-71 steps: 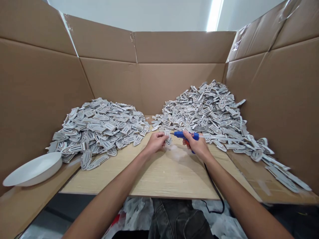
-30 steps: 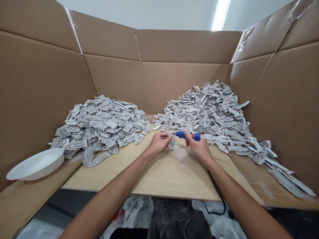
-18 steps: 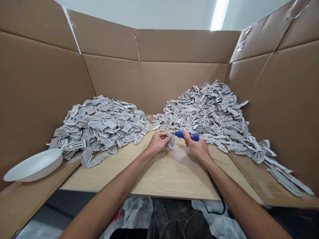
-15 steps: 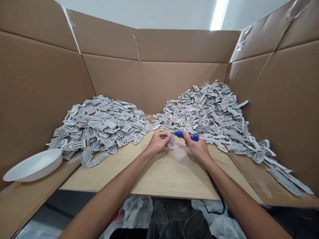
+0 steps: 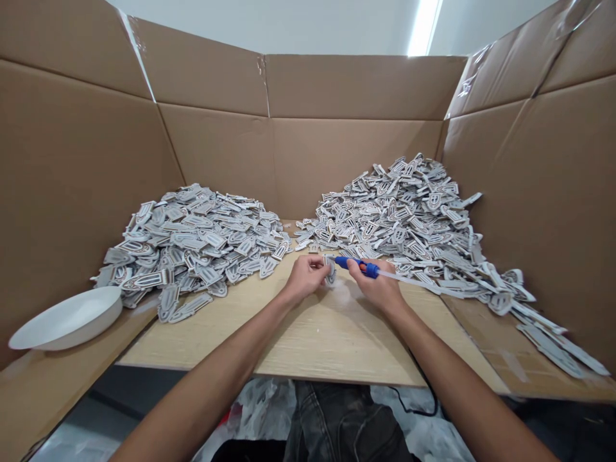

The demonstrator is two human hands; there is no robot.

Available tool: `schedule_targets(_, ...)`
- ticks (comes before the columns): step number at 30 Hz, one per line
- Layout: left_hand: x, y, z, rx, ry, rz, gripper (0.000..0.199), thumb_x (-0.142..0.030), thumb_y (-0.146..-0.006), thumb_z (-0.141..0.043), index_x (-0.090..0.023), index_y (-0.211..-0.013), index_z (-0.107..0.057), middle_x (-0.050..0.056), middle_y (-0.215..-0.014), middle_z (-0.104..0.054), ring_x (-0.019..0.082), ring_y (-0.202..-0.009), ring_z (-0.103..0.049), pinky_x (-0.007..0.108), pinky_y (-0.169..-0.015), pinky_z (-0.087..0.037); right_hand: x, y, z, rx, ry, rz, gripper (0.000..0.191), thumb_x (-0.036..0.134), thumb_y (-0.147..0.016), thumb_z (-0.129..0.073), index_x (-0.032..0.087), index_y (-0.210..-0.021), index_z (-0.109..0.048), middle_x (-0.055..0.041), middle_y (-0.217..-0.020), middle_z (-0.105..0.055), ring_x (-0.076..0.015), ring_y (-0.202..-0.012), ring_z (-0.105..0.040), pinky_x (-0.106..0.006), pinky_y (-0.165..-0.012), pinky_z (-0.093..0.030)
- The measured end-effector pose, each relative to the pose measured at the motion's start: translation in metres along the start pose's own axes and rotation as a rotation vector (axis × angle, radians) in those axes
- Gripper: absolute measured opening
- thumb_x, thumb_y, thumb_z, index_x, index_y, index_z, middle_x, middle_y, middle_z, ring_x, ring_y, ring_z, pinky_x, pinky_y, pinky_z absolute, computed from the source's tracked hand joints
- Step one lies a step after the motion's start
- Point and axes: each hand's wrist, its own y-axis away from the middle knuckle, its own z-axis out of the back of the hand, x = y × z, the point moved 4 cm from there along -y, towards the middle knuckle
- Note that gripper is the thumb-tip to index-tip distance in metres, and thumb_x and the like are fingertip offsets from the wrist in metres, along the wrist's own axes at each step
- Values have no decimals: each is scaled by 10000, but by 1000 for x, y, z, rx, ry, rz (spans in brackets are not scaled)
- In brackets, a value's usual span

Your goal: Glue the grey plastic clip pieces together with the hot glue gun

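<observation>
My left hand (image 5: 307, 277) pinches a small grey-white slotted piece (image 5: 330, 274) with a rounded end, held upright just above the wooden board (image 5: 308, 327). In my right hand (image 5: 380, 285) is a blue hot glue gun (image 5: 359, 265), gripped round its body. Its nozzle points left and meets, or nearly meets, the upper part of the piece; actual contact is too small to tell. A pale glue stick (image 5: 409, 280) juts out of the gun's back toward the right. From below my right forearm a black cord (image 5: 421, 369) hangs over the board's front edge.
Heaps of similar grey-white pieces stand at the left (image 5: 202, 237) and right (image 5: 394, 215). A white shallow bowl (image 5: 67, 319) sits at far left. Tall cardboard walls (image 5: 356, 147) enclose the back and both sides. Longer flat strips (image 5: 553, 346) lie at the right.
The glue gun has tilted, its back end dropping and its nozzle shifting slightly left along the piece. The glue stick behind it shows more plainly. My left hand has hardly moved.
</observation>
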Motion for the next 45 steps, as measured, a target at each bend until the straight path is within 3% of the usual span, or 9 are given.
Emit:
schedule_targets(9, 2, 3, -5, -27, -112, -70, 264, -350, -799, -634, -175, -606, -590, -11, -560, -531, 118, -528, -455, 237, -504, -282, 7, 0, 2, -54, 205, 288, 427, 529, -863, -583, 246, -550, -522, -72, -630, -623, -194, -627, -542, -315, -666, -396)
schedule_targets(14, 0, 1, -3, -37, -80, -53, 275, -380, -814, -638, -181, -632, -587, -8, -562, -547, 124, -526, -480, 229, -496, -302, 0, -7, 16, -192, 209, 125, 483, 583, -880, -534, 250, -533, -483, -56, -582, -598, -178, -587, -499, -305, -634, -370)
schedule_targets(18, 1, -2, 6, -101, -18, 26, 265, -393, -823, -655, -191, -670, -578, -19, -552, -559, 116, -491, -484, 218, -486, -338, -4, -8, 20, -172, 85, -35, 561, 656, -863, -535, 248, -495, -424, 6, -473, -460, -141, -497, -373, -306, -564, -304)
schedule_targets(25, 9, -7, 7, -131, 45, 242, 169, -268, -830, -639, -186, -696, -578, -11, -546, -593, 92, -377, -438, 205, -378, -260, -5, -7, 15, -128, 30, -92, 583, 684, -846, -553, 243, -486, -431, 14, -470, -431, -140, -508, -347, -310, -563, -290)
schedule_targets(33, 3, -2, 26, 228, 154, 561, 142, -61, -714, -679, -89, -575, -671, 103, -519, -640, 114, -436, -540, 209, -415, -379, -12, -8, 15, -103, -161, -267, 587, 711, -830, -573, 241, -479, -554, -27, -462, -546, -182, -487, -497, -310, -521, -347)
schedule_targets(37, -4, -15, 63, -234, 191, 390, 70, -85, -739, -734, -81, -804, -711, 75, -615, -677, 135, -503, -598, 215, -465, -455, -13, -8, 17, -101, -212, -336, 580, 708, -821, -578, 232, -490, -575, -22, -467, -554, -175, -459, -487, -309, -496, -346)
schedule_targets(40, -6, -24, 84, -538, 295, 203, 362, -181, -868, -711, -103, -1207, -610, 83, -909, -720, 126, -734, -698, 196, -661, -557, -11, -9, 18, -91, -207, -346, 574, 708, -815, -571, 230, -495, -572, -12, -464, -540, -172, -464, -481, -303, -500, -347)
schedule_targets(43, 1, -27, 87, -614, 235, 193, 573, -224, -859, -753, -122, -1361, -496, 141, -1134, -680, 142, -799, -711, 230, -688, -583, -10, -9, 16, -74, -186, -324, 579, 713, -815, -553, 237, -486, -558, -8, -466, -530, -175, -485, -494, -299, -518, -354)
schedule_targets(45, 6, -26, 79, -547, 44, 234, 474, -232, -857, -738, -126, -1282, -559, 146, -1160, -667, 135, -745, -688, 225, -615, -560, -11, -9, 15, -55, -156, -308, 589, 723, -823, -534, 240, -487, -551, -13, -476, -540, -185, -512, -519, -300, -545, -370)
